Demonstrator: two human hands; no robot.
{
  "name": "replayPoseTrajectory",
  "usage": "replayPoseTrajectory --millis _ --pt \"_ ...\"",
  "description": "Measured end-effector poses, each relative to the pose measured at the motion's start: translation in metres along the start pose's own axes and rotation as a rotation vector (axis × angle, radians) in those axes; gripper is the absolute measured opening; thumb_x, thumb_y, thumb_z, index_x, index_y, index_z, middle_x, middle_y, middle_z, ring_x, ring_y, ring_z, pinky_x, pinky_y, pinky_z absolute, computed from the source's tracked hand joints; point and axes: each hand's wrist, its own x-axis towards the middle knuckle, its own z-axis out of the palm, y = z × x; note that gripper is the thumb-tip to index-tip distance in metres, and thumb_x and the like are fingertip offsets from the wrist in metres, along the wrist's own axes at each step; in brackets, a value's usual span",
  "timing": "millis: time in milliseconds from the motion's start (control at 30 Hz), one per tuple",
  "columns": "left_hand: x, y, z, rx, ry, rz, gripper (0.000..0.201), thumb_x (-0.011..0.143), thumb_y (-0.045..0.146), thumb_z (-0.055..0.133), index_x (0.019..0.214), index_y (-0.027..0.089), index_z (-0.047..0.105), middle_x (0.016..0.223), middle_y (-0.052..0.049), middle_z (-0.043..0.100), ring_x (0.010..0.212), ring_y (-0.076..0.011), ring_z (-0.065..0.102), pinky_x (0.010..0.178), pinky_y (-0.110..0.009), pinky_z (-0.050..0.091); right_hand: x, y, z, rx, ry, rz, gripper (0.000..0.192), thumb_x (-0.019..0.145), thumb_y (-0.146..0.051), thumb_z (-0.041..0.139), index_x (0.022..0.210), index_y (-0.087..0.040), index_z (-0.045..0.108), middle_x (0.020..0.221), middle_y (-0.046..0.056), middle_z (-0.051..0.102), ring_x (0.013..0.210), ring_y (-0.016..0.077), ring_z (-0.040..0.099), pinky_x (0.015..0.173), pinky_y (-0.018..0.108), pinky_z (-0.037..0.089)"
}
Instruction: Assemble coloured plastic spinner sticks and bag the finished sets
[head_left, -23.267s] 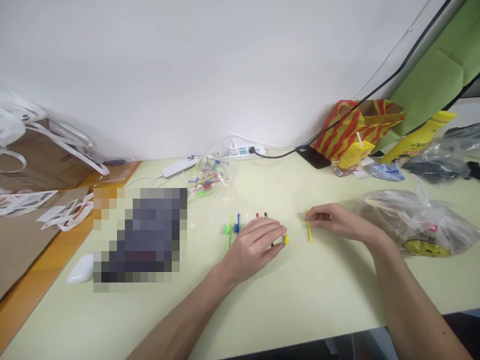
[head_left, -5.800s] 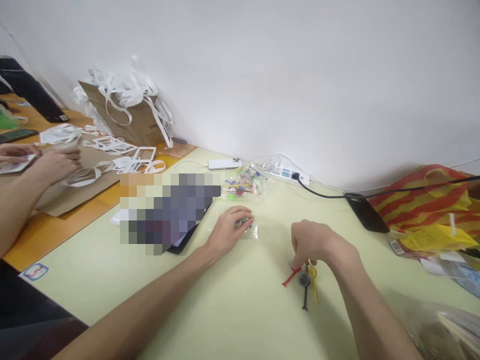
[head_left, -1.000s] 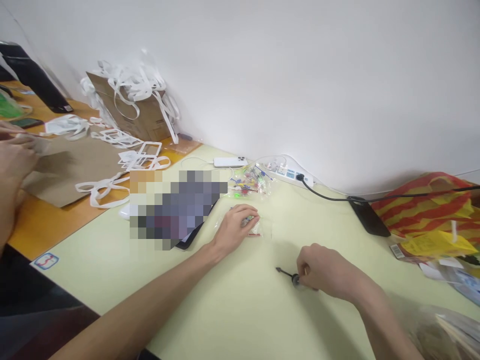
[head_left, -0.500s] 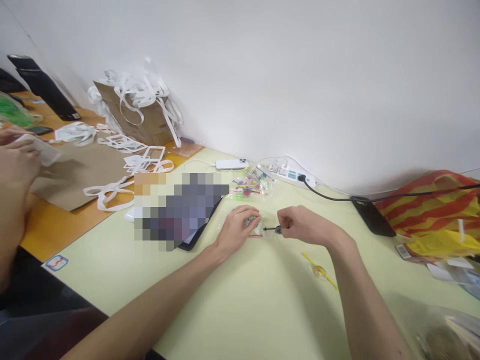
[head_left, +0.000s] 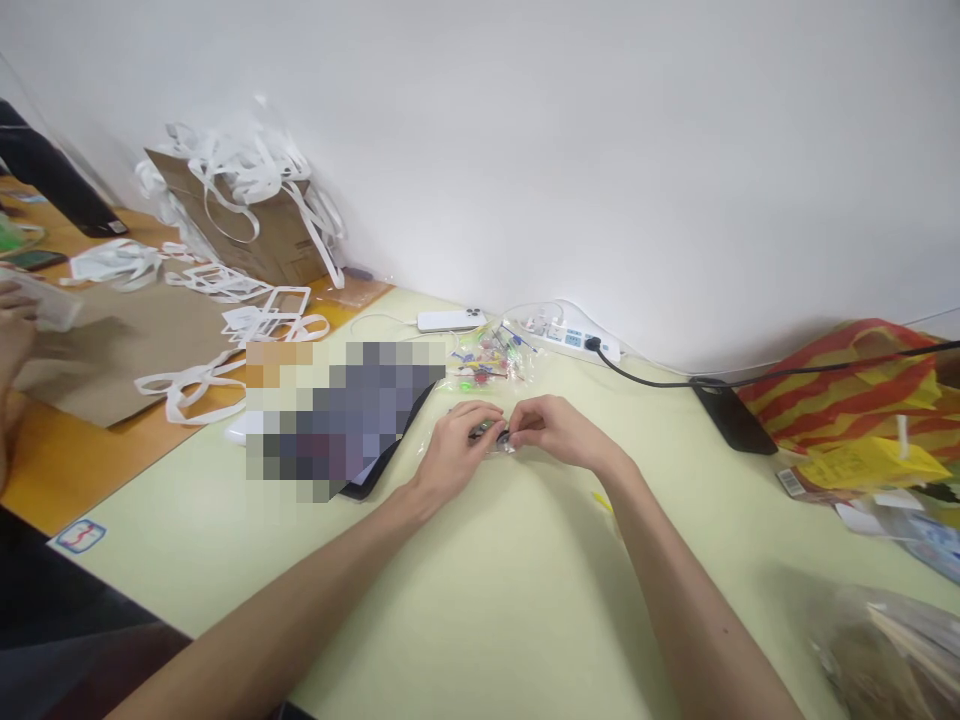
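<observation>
Left hand: curled narrow over small clear bag, thumb near fingers; firmness of grip cannot be told. Right hand: fingertips pinched on small dark piece, at the bag's 3 o'clock end, just beside the left thumb; piece partly hidden. Positions from the hands, 12 o'clock toward the wall. At 12: one clear bag of coloured pieces. At 11: one white phone. At 1: one power strip, black plug inserted. At 4: one yellow piece, partly behind the right forearm. At 3, well apart: one black phone.
</observation>
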Motion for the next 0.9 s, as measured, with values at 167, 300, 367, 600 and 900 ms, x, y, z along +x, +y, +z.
replayPoseTrajectory --millis 167,300,367,600,900 --pt "0.001 -0.001 -0.001 0.022 0.015 -0.018 0.017 0.095 0.032 0.057 0.094 0.023 0.071 0.109 -0.005 0.072 0.105 -0.022 0.066 0.094 -0.036 0.051 0.002 0.007 0.002 -0.074 0.027 0.019 0.006 0.077 -0.022 0.063 0.079 -0.018 0.067 0.08 0.002 0.071 0.075 0.0165 0.065 0.069 0.026 0.046" --pt "0.0 0.001 -0.001 0.019 0.02 -0.009 0.018 0.096 0.032 0.055 0.097 0.022 0.07 0.108 -0.005 0.072 0.105 -0.0214 0.065 0.095 -0.036 0.05 -0.001 0.012 -0.008 -0.088 0.051 0.038 0.008 0.079 -0.023 0.06 0.078 -0.017 0.066 0.076 0.002 0.069 0.072 0.0156 0.063 0.068 0.026 0.045" --pt "0.0 0.001 -0.001 0.015 0.02 -0.004 0.018 0.097 0.032 0.054 0.097 0.022 0.07 0.107 -0.005 0.072 0.105 -0.021 0.065 0.095 -0.036 0.049 -0.002 0.014 -0.012 -0.087 0.065 0.045 0.01 0.079 -0.024 0.06 0.079 -0.017 0.066 0.077 0.002 0.069 0.072 0.0158 0.063 0.069 0.026 0.045" --pt "-0.001 0.0 0.0 0.013 0.006 0.015 0.018 0.096 0.033 0.056 0.095 0.023 0.071 0.108 -0.005 0.072 0.105 -0.0215 0.065 0.094 -0.036 0.051 -0.002 0.012 -0.003 -0.001 -0.016 0.021 0.016 0.079 -0.028 0.062 0.083 -0.015 0.072 0.077 0.004 0.071 0.073 0.0174 0.064 0.071 0.027 0.048" --pt "-0.001 -0.002 0.0 0.017 0.014 0.026 0.019 0.095 0.033 0.056 0.095 0.023 0.072 0.105 -0.006 0.072 0.102 -0.0213 0.065 0.093 -0.036 0.052 0.006 0.02 0.016 0.229 0.011 0.048 0.02 0.076 -0.03 0.071 0.089 -0.016 0.066 0.077 0.006 0.074 0.069 0.0173 0.068 0.068 0.028 0.053"
